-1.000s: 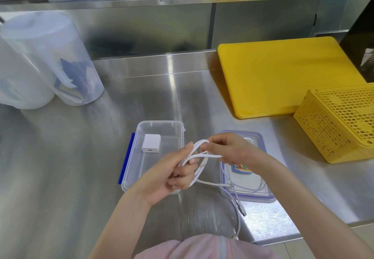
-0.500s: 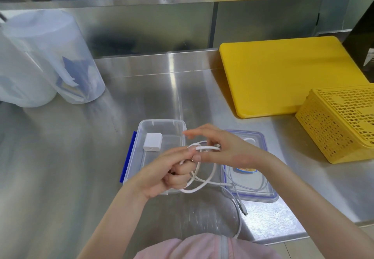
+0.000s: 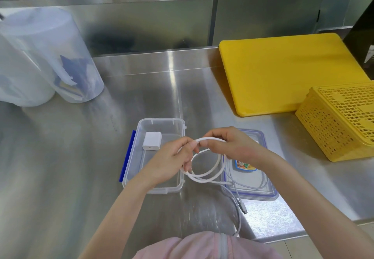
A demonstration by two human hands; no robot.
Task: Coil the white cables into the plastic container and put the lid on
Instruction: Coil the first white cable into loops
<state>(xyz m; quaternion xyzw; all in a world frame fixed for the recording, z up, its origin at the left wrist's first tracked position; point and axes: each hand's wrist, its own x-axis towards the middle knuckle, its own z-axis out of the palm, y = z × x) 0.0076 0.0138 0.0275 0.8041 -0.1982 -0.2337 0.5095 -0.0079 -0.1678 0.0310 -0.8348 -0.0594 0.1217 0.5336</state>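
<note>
A clear plastic container [image 3: 162,122] with a blue clip on its left side sits on the steel counter. A white charger block [image 3: 152,140] lies inside it. The clear lid [image 3: 263,195] with a blue seal and a sticker lies to the container's right. My left hand [image 3: 172,159] and my right hand [image 3: 232,145] both grip a white cable [image 3: 210,172], looped into a coil between them, above the gap between container and lid. The cable's loose tail runs over the lid and down toward the counter's front edge, and a plug end [image 3: 243,210] lies on the steel.
A yellow cutting board [image 3: 283,72] lies at the back right. In front of it stands a yellow perforated basket [image 3: 340,123], upside down. Two translucent tubs [image 3: 50,56] stand at the back left. The counter's front edge runs close to my body.
The coil has grown wider. My right hand moved up and right, drawing another loop of cable across to my left hand.
</note>
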